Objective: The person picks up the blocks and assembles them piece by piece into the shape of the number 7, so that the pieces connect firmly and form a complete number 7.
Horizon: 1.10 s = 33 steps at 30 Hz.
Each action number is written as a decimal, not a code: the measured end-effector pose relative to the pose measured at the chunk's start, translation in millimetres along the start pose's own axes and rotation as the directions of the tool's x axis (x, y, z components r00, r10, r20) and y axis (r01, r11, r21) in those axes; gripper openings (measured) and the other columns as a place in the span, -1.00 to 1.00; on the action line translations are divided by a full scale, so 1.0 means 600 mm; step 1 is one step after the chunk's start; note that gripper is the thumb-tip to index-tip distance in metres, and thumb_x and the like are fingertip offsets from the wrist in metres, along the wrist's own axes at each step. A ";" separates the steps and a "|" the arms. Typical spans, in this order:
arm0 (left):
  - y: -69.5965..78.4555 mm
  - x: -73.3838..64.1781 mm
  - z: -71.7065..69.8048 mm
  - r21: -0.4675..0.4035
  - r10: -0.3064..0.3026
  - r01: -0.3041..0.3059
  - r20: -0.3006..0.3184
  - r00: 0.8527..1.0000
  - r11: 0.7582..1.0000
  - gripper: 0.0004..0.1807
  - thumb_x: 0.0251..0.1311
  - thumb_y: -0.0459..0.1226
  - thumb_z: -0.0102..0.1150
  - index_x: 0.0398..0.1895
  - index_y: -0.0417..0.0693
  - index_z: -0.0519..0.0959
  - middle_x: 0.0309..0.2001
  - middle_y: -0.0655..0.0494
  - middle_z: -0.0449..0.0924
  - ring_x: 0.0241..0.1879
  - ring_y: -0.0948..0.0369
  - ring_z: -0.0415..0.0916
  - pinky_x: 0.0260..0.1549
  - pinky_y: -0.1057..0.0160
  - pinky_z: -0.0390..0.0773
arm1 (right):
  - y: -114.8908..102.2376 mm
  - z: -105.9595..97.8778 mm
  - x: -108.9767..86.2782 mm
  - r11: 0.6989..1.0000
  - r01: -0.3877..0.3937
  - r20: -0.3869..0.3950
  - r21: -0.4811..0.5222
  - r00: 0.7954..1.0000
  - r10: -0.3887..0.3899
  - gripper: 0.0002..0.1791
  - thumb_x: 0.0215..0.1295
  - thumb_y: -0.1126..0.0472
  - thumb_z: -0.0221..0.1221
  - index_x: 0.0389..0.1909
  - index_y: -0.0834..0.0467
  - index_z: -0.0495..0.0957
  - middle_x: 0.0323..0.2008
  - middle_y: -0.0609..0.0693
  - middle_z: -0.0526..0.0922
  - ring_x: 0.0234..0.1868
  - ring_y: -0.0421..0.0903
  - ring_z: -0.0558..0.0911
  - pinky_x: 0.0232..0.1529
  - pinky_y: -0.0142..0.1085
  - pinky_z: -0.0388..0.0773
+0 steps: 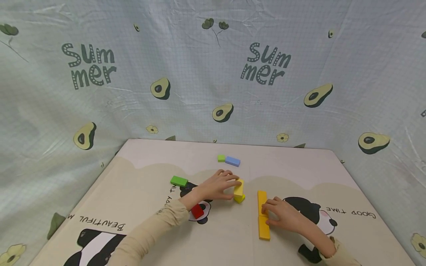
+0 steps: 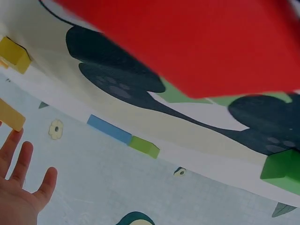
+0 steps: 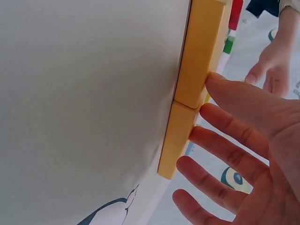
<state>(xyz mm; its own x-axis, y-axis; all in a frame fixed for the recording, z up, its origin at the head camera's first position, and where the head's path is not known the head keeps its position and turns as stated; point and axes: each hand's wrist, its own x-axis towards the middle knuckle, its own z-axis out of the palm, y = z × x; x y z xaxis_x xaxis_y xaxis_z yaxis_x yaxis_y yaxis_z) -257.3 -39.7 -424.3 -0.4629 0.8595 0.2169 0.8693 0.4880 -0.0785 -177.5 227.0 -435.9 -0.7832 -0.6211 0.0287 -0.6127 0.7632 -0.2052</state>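
Note:
My left hand pinches a pale yellow block between thumb and fingers. Just beneath it, a brighter yellow block rests on the table, partly covered in the head view. In the left wrist view the held block appears at the fingertips, apart from the yellow block. Two orange blocks lie end to end in a line, the farther one meeting the nearer one. Along their right side, my right hand rests thumb and fingertips, its fingers spread and fairly straight.
A red block lies below my left wrist, a green block left of it. Farther back, a small light green block sits beside a blue block. A patterned curtain hangs behind the table.

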 end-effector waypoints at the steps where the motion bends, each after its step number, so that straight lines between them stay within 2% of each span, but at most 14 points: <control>1: 0.001 0.003 0.000 0.003 0.000 0.000 0.003 1.000 1.000 -0.55 0.13 -0.01 0.04 0.10 0.11 0.41 0.12 0.15 0.42 0.10 0.18 0.28 0.09 0.15 0.25 | 0.000 0.000 0.000 1.000 -0.001 0.003 0.002 1.000 0.001 -0.74 -0.04 0.09 0.29 -0.29 0.02 0.51 -0.31 -0.20 0.51 -0.30 -0.25 0.37 -0.30 -0.36 0.42; 10: 0.004 0.032 -0.003 0.017 0.001 -0.001 0.025 1.000 1.000 -0.54 0.14 0.02 0.02 0.11 0.14 0.41 0.13 0.17 0.41 0.10 0.18 0.27 0.10 0.16 0.26 | 0.001 -0.001 0.002 1.000 -0.002 0.008 0.013 1.000 0.002 -0.74 -0.04 0.08 0.29 -0.30 0.02 0.52 -0.32 -0.20 0.51 -0.31 -0.25 0.37 -0.32 -0.38 0.41; 22: 0.009 0.061 0.017 -0.004 0.003 -0.003 0.010 1.000 1.000 -0.54 0.14 0.04 0.02 0.11 0.14 0.41 0.13 0.17 0.42 0.11 0.19 0.27 0.09 0.15 0.27 | 0.001 -0.001 0.003 1.000 -0.008 0.018 0.016 1.000 0.007 -0.75 -0.04 0.07 0.29 -0.31 0.01 0.52 -0.33 -0.21 0.51 -0.30 -0.25 0.37 -0.31 -0.37 0.41; 33: 0.013 0.094 0.029 0.020 -0.034 0.033 0.055 0.998 0.999 -0.55 0.15 0.03 0.01 0.11 0.15 0.40 0.14 0.17 0.41 0.09 0.20 0.27 0.05 0.16 0.30 | 0.001 -0.002 0.002 1.000 0.004 0.014 0.019 1.000 -0.004 -0.76 -0.04 0.08 0.29 -0.32 0.02 0.52 -0.33 -0.19 0.52 -0.32 -0.25 0.37 -0.33 -0.38 0.40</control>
<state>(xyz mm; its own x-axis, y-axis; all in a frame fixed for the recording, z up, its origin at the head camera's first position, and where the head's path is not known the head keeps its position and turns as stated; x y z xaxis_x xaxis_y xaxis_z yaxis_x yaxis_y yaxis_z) -279.7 15.5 -429.8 -0.5014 0.8492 0.1657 0.8497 0.5193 -0.0907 -179.1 226.7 -434.7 -0.7791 -0.6267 0.0160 -0.6137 0.7572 -0.2235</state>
